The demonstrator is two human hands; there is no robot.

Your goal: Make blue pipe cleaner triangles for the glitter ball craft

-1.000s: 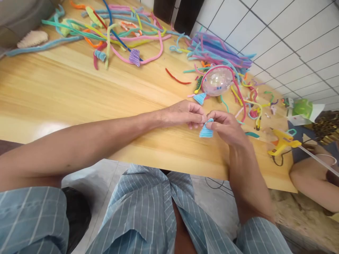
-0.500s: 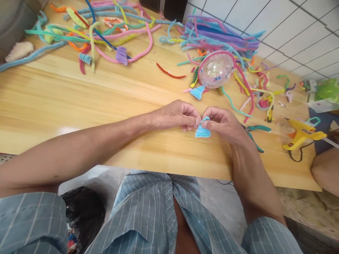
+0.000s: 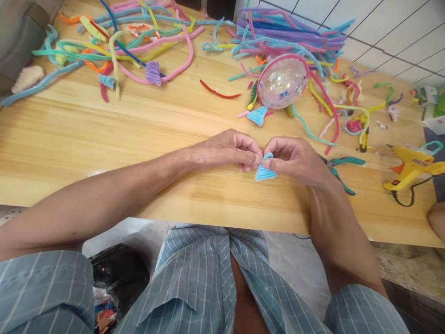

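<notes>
Over the wooden table (image 3: 86,134), my left hand (image 3: 229,150) and my right hand (image 3: 295,157) meet fingertip to fingertip. Both pinch a small light-blue pipe-cleaner piece (image 3: 266,171), a folded fan shape with a loop at its top. My left fingers grip the loop from the left, my right fingers from the right. A second light-blue fan piece (image 3: 257,115) lies on the table farther back, in front of a clear plastic ball (image 3: 282,82) ringed by a pink pipe cleaner.
Loose pipe cleaners (image 3: 139,37) in many colours cover the back of the table. Teal-handled pliers (image 3: 342,164) lie right of my right hand. A yellow glue gun (image 3: 410,167) sits at the right edge. A black bag (image 3: 118,273) stands under the table.
My hands keep the same pinch on the blue piece. The view has swung, so the table's things sit more to the right and lower; the pliers have come into sight.
</notes>
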